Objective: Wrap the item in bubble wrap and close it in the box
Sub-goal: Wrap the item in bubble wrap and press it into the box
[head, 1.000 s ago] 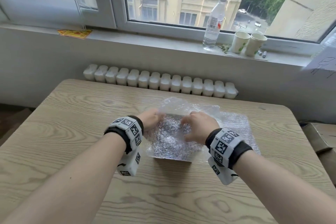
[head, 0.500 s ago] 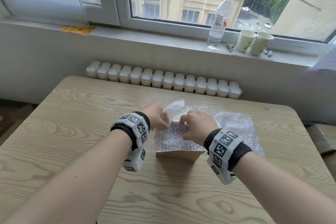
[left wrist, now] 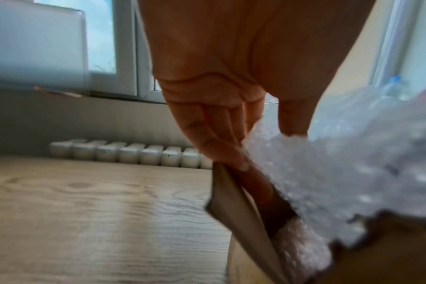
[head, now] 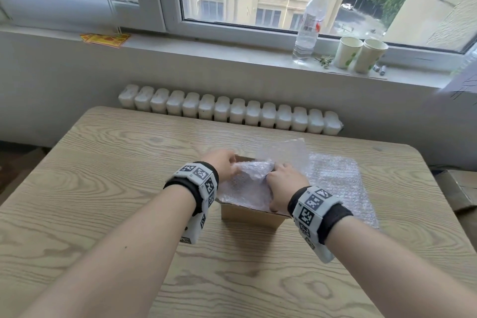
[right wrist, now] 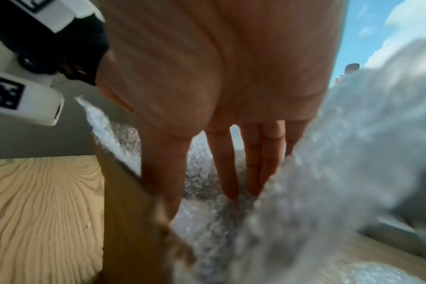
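Bubble wrap [head: 245,188] is pressed into the box [head: 250,217] beneath the flat, straight-fingered right hand [head: 282,183] and tucked down its wall by the straight-fingered left hand [head: 223,166], presumably so it can be closed.

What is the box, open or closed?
Open: no flap covers the box; bubble wrap fills its top, pressed by the left hand and right hand.
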